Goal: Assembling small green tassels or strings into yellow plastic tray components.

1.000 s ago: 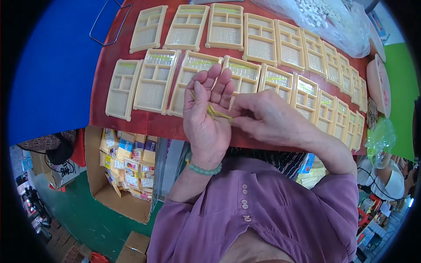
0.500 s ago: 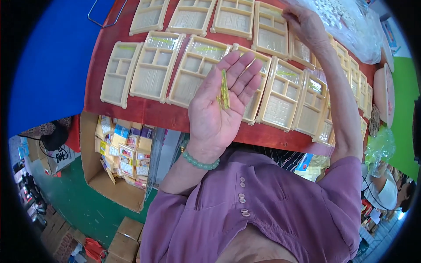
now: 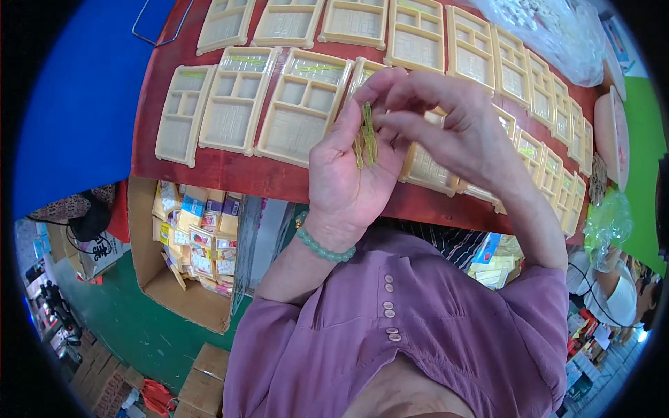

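Observation:
My left hand is palm up above the front row of trays, with several thin yellow-green strips lying along the palm and fingers. Close over them my right hand reaches in from the right, its curled thumb and fingers apart and beside the strips; nothing shows between them. Beige compartment trays stand in rows on the red table. Similar strips lie in the far compartments of several front-row trays, such as the tray at the left. Both hands hide part of the middle trays.
A clear plastic bag of small white pieces lies at the far right, near a pale basin. Below the table's front edge, a cardboard box holds many small packets. A person in white is at the right edge.
My right hand has come back from a far-row tray to the strips in my left palm. A far-row tray it covered now shows. My left hand has barely shifted.

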`<state>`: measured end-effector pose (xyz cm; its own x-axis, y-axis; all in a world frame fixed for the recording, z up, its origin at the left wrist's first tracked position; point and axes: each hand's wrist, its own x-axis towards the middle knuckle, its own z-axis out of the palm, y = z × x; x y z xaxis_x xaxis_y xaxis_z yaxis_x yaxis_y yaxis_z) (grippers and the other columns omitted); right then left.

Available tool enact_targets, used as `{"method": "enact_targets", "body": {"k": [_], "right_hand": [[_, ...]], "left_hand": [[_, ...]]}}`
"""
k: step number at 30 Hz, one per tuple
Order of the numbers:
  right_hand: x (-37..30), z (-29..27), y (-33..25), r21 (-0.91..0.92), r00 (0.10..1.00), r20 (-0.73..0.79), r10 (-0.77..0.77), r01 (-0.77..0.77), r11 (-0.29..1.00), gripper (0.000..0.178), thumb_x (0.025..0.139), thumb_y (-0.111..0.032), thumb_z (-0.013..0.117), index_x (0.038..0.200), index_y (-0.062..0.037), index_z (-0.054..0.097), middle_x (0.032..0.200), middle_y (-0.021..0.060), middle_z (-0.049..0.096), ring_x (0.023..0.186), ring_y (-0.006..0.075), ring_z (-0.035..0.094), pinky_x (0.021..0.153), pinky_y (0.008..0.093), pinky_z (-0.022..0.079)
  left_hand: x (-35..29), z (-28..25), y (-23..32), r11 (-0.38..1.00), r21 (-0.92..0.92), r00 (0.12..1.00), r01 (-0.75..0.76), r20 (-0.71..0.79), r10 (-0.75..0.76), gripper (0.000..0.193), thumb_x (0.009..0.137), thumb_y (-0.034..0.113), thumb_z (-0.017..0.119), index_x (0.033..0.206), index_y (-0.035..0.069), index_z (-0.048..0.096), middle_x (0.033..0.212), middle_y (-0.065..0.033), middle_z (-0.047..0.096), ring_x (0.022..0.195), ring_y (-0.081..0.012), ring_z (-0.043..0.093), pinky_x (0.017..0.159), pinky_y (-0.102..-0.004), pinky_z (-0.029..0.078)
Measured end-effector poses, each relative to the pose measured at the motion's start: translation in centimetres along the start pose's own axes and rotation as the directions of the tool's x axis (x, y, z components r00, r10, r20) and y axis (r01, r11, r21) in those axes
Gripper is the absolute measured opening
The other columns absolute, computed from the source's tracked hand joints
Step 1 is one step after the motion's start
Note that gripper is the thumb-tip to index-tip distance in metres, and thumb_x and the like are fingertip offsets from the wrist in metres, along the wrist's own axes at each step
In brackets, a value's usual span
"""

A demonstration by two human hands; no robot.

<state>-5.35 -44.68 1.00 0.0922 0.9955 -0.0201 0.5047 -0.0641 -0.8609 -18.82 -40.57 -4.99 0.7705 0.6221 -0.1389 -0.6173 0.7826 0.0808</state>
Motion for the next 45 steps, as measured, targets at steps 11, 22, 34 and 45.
{"method": "enact_targets", "body": {"k": [11, 22, 34, 45], "right_hand": [[-1.3, 1.5, 1.3, 0.355, 0.994, -0.067, 0.085, -0.056, 0.933, 0.019, 0.081, -0.003, 0.066, 0.099, -0.0008, 0.060, 0.082, -0.0021, 0.060, 0.076, 0.0062, 0.055, 0.069, 0.0213, 0.047], [0.2, -6.7, 4.4, -0.473, 0.935, -0.278, -0.222, 0.068, 0.878, 0.012, 0.084, -0.007, 0.063, 0.094, 0.0000, 0.061, 0.080, 0.0059, 0.064, 0.071, 0.0130, 0.059, 0.067, 0.0273, 0.047], [4.8, -12.0, 9.0, -0.877, 0.963, -0.114, -0.244, 0.018, 0.480, 0.009, 0.076, -0.003, 0.057, 0.084, -0.0006, 0.061, 0.079, 0.0183, 0.059, 0.078, 0.0369, 0.059, 0.068, 0.0431, 0.046], [-3.0, -4.5, 1.6, -0.381, 0.903, 0.144, -0.406, 0.429, 0.819, 0.030, 0.066, 0.001, 0.070, 0.094, -0.0072, 0.066, 0.085, 0.0055, 0.058, 0.082, 0.0243, 0.058, 0.074, 0.0339, 0.047]], "left_hand": [[-0.1, -0.1, -1.9, 0.995, 0.089, 0.999, -0.043, 0.033, 0.040, 0.043, 0.101, 0.030, 0.033, 0.133, 0.002, 0.042, 0.130, -0.0113, 0.049, 0.126, -0.0239, 0.042, 0.111, -0.0374, 0.028], [-0.3, 0.1, -2.5, 0.990, 0.111, 0.995, 0.081, -0.068, -0.074, 0.036, 0.101, 0.021, 0.039, 0.125, -0.004, 0.045, 0.130, -0.0200, 0.049, 0.125, -0.0289, 0.047, 0.106, -0.0383, 0.041], [0.3, 0.9, -2.3, 0.974, 0.162, 0.987, 0.160, -0.039, -0.156, 0.042, 0.092, -0.002, 0.037, 0.133, -0.007, 0.035, 0.140, -0.0254, 0.037, 0.132, -0.0359, 0.037, 0.111, -0.0429, 0.034], [-0.2, 0.0, -3.2, 0.955, -0.075, 0.953, 0.287, 0.123, -0.276, 0.056, 0.100, 0.044, 0.029, 0.132, -0.001, 0.041, 0.127, -0.0119, 0.051, 0.119, -0.0243, 0.048, 0.103, -0.0401, 0.039]]}}
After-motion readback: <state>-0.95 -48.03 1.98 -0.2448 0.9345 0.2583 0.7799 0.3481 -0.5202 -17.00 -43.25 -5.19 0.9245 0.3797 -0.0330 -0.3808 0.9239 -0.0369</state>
